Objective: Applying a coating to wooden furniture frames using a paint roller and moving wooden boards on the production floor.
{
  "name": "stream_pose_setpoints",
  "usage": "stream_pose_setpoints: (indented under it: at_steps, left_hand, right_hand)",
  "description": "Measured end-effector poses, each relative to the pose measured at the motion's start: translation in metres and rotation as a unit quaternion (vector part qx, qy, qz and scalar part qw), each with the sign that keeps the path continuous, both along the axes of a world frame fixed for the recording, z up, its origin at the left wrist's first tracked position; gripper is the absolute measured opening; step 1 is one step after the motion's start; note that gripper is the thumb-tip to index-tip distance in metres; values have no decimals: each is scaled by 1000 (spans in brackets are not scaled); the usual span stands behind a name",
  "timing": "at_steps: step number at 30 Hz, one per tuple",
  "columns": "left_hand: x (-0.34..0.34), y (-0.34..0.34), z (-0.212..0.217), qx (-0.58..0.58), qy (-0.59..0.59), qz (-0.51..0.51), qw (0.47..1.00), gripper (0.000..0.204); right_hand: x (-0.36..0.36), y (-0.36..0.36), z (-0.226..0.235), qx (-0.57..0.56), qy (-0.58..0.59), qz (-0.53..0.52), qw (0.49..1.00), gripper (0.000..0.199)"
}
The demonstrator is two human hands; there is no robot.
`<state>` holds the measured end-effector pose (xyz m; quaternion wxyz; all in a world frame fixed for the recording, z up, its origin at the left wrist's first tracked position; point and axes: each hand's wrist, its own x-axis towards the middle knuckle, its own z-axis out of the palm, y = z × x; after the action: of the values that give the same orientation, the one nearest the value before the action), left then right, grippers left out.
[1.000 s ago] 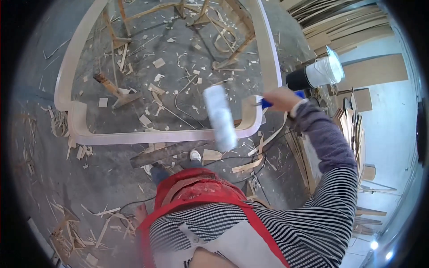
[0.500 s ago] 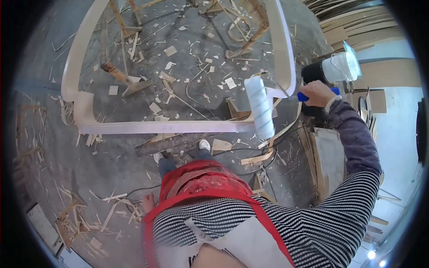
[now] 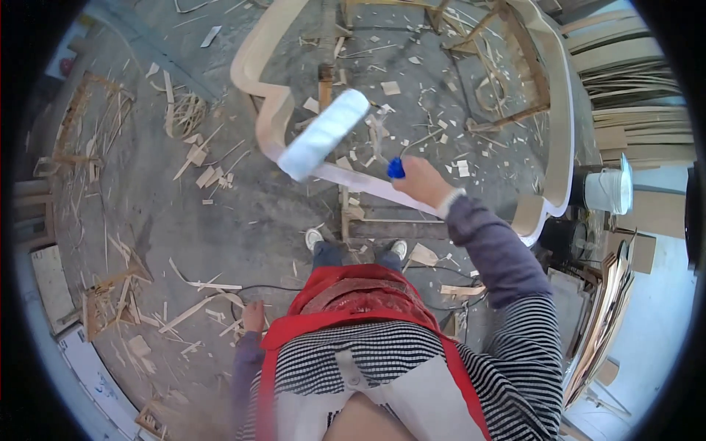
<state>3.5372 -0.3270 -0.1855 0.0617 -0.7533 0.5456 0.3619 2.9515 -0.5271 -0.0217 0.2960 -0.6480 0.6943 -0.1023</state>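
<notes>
Swung leftward since half a second ago, the paint roller [image 3: 324, 134] now hangs over the near rail of the curved wooden frame [image 3: 273, 117].

Right hand [image 3: 421, 181] is clenched on the roller's blue handle [image 3: 396, 168], arm stretched forward; the left hand [image 3: 254, 317] hangs loose at the hip, holding nothing. Beyond, a white bucket [image 3: 607, 190] stands right of the frame, with wood scraps [image 3: 193, 156] strewn over the concrete floor [image 3: 243, 220].
</notes>
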Motion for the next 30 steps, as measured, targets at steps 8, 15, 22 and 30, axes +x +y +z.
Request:
stream_pose_setpoints:
  at_steps: [8, 15, 22, 30]
  left_hand:
    - [116, 29, -33, -89, -83, -136, 983, 38]
    - [71, 27, -118, -41, -56, -141, 988, 37]
    - [55, -147, -49, -74, 13, -116, 990, 41]
    - [151, -313, -21, -99, 33, -80, 991, 41]
  right_hand:
    - [-58, 40, 33, 84, 0, 28, 996, 27]
    - [-57, 125, 83, 107, 155, -49, 981, 34]
    - [91, 17, 42, 37, 85, -130, 987, 28]
    - [180, -140, 22, 10, 85, -228, 970, 28]
